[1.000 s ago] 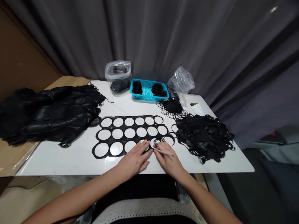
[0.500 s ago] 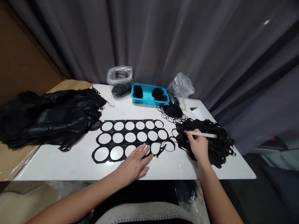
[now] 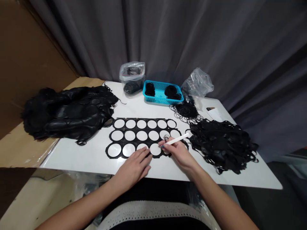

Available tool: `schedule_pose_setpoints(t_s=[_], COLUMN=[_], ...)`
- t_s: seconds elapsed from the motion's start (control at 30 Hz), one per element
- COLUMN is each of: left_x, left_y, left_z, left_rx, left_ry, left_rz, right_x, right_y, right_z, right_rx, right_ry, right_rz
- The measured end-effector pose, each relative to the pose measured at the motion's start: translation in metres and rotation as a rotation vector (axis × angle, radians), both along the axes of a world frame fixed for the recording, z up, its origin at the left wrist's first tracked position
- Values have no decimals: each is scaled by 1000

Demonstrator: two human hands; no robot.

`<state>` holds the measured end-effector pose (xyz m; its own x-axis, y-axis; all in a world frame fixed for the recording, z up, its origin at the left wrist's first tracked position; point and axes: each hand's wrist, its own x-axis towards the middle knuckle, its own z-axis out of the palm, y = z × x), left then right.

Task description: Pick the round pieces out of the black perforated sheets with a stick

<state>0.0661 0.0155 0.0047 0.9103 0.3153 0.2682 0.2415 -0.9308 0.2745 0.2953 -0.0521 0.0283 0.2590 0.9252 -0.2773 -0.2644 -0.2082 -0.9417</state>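
A flat black rubbery sheet (image 3: 136,129) with rows of large round holes lies on the white table (image 3: 96,156). My left hand (image 3: 134,166) rests on its front row, fingers stretched out and palm down. Close to its right, my right hand (image 3: 179,154) pinches a slim white pen-like tool (image 3: 177,139). The tool slants up to the right, its working end low over the front row, near a hole. A thin black loop (image 3: 166,136) shows by my right fingertips; whether they hold it I cannot tell. My hands cover parts of the front row.
Piles of black perforated sheets (image 3: 72,111) and tangled black scraps (image 3: 223,143) flank the sheet. Behind stand a blue basket (image 3: 158,101) with black rings, a clear bag (image 3: 132,80), another plastic bag (image 3: 198,83) and a heap of thin black rings (image 3: 185,110).
My right hand went from the sheet to the scrap pile on the right, then returned to the front row with the white tool. My left hand stayed on the sheet. The view shifted slightly.
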Motion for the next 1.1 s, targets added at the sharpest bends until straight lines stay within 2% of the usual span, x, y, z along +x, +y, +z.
schedule_pose_setpoints(t_s=[0.1, 0.2, 0.6, 0.8, 0.87, 0.93, 1.0, 1.03, 1.1], left_x=[-1, -1, -1, -2, -3, -4, -6, -7, -9], left_y=[-4, -6, -7, 3, 6, 6, 5, 4, 2], left_z=[-5, -8, -8, -7, -7, -7, -8, -9, -9], left_rx=[26, 55, 12, -81, -103, -115, -114, -109, -96], left_ry=[0, 16, -7, -6, 6, 3, 2, 2, 2], left_rz=[11, 15, 32, 3, 0, -6, -7, -5, 8], right_x=[-22, -29, -33, -38, -27, -5, 23, 36, 55], right_y=[-10, -14, -16, -22, -19, -14, -8, -5, 1], right_z=[-5, -11, -13, -12, -9, -6, -2, -1, -1], right_rx=[38, 108, 241, 445, 439, 361, 214, 131, -2], right_ry=[-442, -705, -986, -1341, -1380, -1375, -1335, -1276, -1017], right_rz=[145, 184, 232, 447, 377, 148, -145, -252, -340])
